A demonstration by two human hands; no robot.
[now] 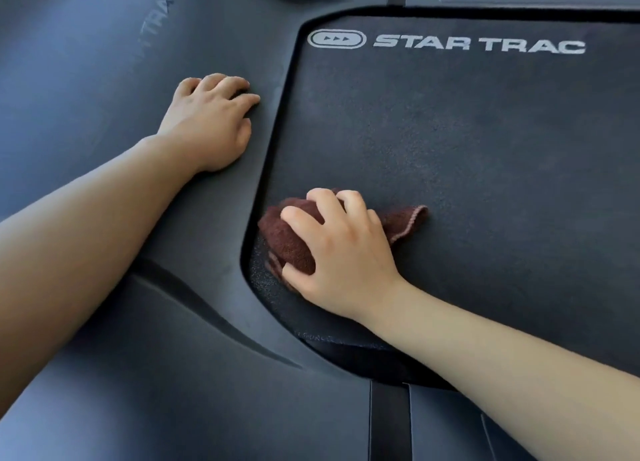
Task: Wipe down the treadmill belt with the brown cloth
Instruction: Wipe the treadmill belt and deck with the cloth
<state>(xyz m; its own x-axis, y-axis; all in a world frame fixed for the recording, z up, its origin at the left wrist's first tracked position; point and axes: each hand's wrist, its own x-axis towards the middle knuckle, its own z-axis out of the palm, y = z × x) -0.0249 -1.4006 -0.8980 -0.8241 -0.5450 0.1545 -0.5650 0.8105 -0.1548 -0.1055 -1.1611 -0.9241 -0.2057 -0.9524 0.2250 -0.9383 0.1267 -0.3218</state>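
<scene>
The dark treadmill belt (485, 155) fills the right half of the head view, with white "STAR TRAC" lettering along its top. A bunched brown cloth (291, 235) lies on the belt near its left edge. My right hand (343, 252) presses down on the cloth with fingers curled over it; one cloth corner sticks out to the right of my fingers. My left hand (211, 124) rests palm down on the smooth grey motor cover (104, 97) left of the belt, fingers bent and holding nothing.
The grey cover curves around the belt's left end, with a black gap between them. Dark side rails (389, 422) run along the belt's top and bottom edges. The belt stretches on to the right.
</scene>
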